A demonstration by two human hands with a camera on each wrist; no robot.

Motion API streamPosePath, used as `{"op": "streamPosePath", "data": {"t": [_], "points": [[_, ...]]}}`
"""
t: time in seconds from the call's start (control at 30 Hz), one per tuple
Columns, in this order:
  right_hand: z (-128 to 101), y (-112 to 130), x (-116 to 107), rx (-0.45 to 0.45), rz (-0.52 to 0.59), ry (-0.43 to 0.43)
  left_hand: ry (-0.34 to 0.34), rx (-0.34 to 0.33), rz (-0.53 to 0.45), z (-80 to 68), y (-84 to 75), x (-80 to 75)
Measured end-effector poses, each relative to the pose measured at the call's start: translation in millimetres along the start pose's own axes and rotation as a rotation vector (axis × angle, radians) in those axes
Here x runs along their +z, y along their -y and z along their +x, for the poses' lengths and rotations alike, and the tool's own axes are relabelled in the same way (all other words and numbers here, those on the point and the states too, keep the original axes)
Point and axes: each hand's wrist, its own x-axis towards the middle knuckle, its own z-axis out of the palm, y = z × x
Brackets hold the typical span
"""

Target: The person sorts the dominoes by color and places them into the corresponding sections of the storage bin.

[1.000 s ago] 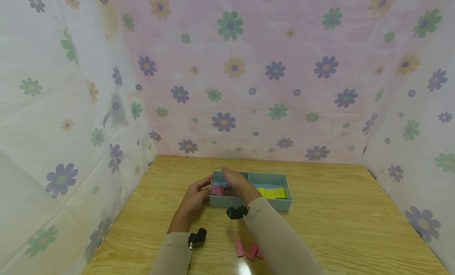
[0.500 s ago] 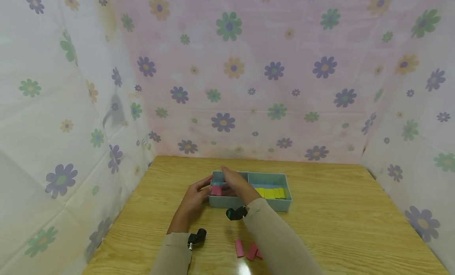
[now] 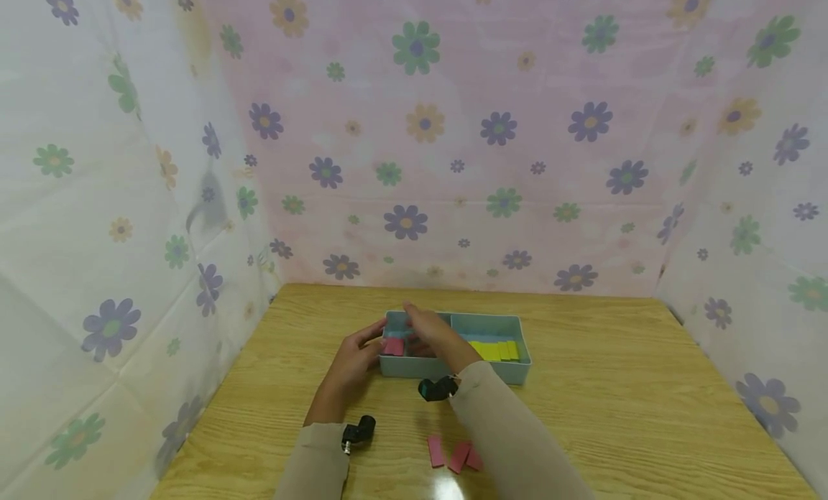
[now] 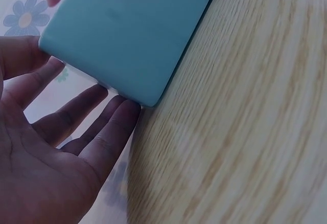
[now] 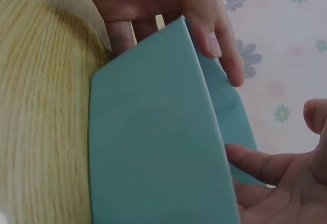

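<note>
A pale teal box, split by a divider, stands on the table. At its left end my left hand holds the wall; the right wrist view shows the thumb over the rim and fingers outside. My right hand reaches over the front rim into the left compartment. Its fingers extend inside, with the thumb apart from them. Pink rectangular tiles lie side by side at that compartment's left end; whether the right fingertips touch any is hidden. Yellow tiles form a row in the right compartment.
Three pink tiles lie on the wooden table near the front, partly beside the right sleeve. Flowered cloth hangs behind and at both sides. Each wrist carries a small black camera.
The pink tiles in the box have closed up against each other at the left end. My right hand and forearm have since shifted slightly right. My left hand stays put.
</note>
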Motion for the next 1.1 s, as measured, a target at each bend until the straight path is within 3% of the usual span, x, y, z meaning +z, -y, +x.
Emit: {"op": "streamPosePath", "data": {"t": [0.47, 0.8, 1.1], "points": [[-17, 0, -22, -0.170, 0.110, 0.017, 0.005, -0.007, 0.002, -0.8, 0.3, -0.8], [-59, -9, -41, -0.354, 0.160, -0.015, 0.008, -0.003, -0.007, -2.0, -1.9, 0.0], [-92, -34, -55, -0.396, 0.136, -0.063, -0.018, 0.045, 0.031, -1.2, 2.4, 0.2]]}}
